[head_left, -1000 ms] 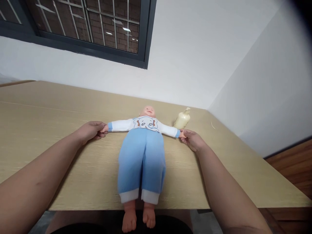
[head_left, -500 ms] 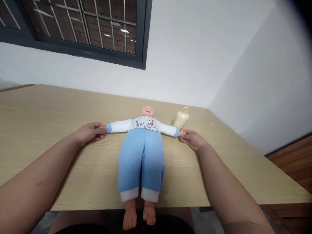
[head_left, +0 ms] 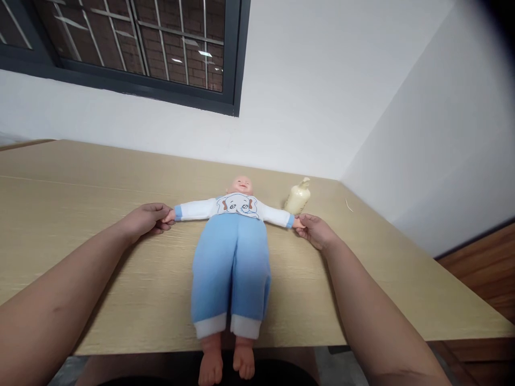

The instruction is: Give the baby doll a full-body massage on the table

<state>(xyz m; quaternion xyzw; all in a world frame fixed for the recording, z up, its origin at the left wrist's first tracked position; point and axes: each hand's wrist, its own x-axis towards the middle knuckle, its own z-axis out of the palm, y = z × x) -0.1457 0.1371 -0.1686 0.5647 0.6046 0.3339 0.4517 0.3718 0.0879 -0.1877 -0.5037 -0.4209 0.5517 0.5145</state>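
Note:
A baby doll lies on its back on the table, dressed in blue trousers and a white top with an elephant print. Its arms stretch out to both sides, and its bare feet stick out past the front edge. My left hand is closed around the doll's hand on the left. On the other side, my right hand pinches the doll's other hand between thumb and fingers. Just behind that arm stands a cream pump bottle, close to my right hand but apart from it.
The wood-coloured table reaches back to a white wall with a barred window at upper left. A thin pale strip lies right of the bottle. Wooden panelling shows at the right.
The view has shifted slightly. More of the doll's hand shows at my left fingers, and my right fingers have closed further over the other hand.

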